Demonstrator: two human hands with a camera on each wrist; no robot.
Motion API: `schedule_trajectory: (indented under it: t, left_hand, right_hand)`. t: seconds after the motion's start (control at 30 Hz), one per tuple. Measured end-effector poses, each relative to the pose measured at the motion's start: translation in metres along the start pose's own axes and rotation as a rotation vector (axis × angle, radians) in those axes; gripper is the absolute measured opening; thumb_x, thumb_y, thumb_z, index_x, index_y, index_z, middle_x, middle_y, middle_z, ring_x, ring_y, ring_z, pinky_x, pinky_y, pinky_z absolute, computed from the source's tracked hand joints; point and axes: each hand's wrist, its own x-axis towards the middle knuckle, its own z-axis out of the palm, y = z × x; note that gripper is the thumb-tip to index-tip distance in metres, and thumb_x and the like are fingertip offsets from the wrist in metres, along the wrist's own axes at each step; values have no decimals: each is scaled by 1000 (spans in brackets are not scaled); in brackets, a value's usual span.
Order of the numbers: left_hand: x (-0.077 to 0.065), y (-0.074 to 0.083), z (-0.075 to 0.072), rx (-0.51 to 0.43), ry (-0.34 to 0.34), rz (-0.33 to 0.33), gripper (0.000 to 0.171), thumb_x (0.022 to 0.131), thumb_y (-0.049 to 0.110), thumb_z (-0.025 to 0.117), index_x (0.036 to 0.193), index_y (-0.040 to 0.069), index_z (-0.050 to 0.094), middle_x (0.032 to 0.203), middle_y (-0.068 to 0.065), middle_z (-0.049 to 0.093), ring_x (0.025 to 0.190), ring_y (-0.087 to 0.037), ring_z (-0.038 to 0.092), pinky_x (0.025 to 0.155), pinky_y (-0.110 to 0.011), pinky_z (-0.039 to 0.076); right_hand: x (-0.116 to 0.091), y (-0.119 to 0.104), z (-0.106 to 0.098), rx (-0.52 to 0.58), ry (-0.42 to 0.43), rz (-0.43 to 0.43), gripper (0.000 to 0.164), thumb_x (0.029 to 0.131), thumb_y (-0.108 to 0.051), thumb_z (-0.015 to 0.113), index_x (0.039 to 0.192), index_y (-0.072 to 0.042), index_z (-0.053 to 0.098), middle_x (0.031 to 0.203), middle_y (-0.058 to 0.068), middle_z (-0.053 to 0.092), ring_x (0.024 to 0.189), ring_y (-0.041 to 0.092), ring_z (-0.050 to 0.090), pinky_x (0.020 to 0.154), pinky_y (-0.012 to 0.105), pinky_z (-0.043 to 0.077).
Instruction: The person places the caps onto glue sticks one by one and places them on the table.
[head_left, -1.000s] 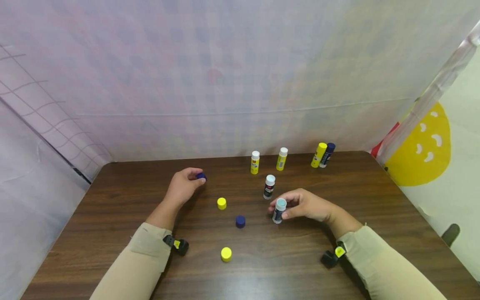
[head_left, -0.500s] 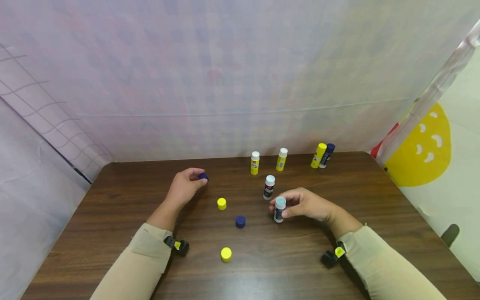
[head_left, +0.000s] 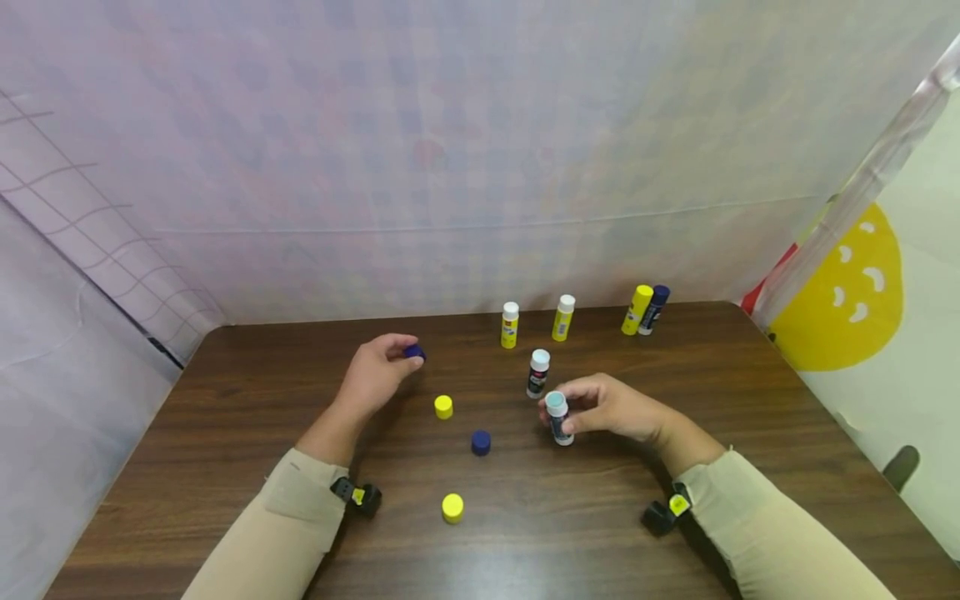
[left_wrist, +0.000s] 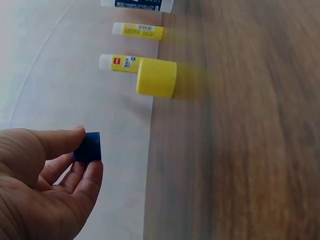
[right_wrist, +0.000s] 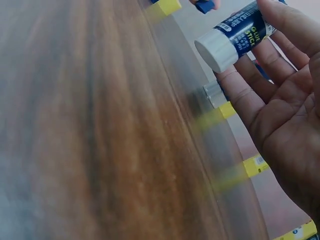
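Left fingers (left_wrist: 90, 184) pinch a blue cap (left_wrist: 92, 147), right fingers (right_wrist: 270, 60) a glue stick (right_wrist: 245, 33), well apart, inside the table edges (head_left: 300, 326).

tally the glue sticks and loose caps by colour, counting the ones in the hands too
Yellow glue sticks: 3
Dark blue glue sticks: 3
Loose yellow caps: 2
Loose dark blue caps: 2
Total: 10

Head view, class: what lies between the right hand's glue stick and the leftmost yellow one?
The head view shows another dark glue stick standing upright there.
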Motion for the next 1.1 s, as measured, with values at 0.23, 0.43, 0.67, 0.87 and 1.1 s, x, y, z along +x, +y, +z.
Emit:
schedule_trajectory:
  t: [0.23,0.43,0.67,0.87,1.1]
  left_hand:
    - [-5,9,2,2,-13,13,41,101,20,69,141,10,63,137,-14,66,126,-31,63,103,-47,55]
    - [-9,15,4,13,-13,30,40,101,22,71,139,12,64,135,-12,67,124,-30,64,103,-47,56]
    - [-15,23,6,-11,-40,42,40,101,23,71,138,12,64,133,-12,69,124,-29,66,105,-48,55]
    - [-17,26,9,-16,-50,53,37,101,24,71,137,16,65,131,-8,69,121,-25,67,103,-46,57]
    - [-23,29,13,-41,-65,92,39,99,21,72,137,12,65,130,-9,69,118,-25,69,102,-45,58]
  right_hand:
    - [0,-4,2,-28,28,26,38,94,1,72,128,15,60,114,1,78,104,12,73,85,28,62]
    - [1,-9,4,-15,69,63,33,96,-3,72,126,7,62,112,1,77,103,13,74,85,29,62]
    - [2,-14,8,-74,125,42,31,93,-2,74,121,5,64,107,-3,75,95,10,71,78,27,62]
    - [2,-19,11,-116,164,10,28,92,-2,75,118,4,65,104,-4,73,92,8,67,74,25,60]
    - [3,-23,14,-141,209,-2,27,93,-2,74,118,3,66,105,-4,74,94,9,67,75,25,59]
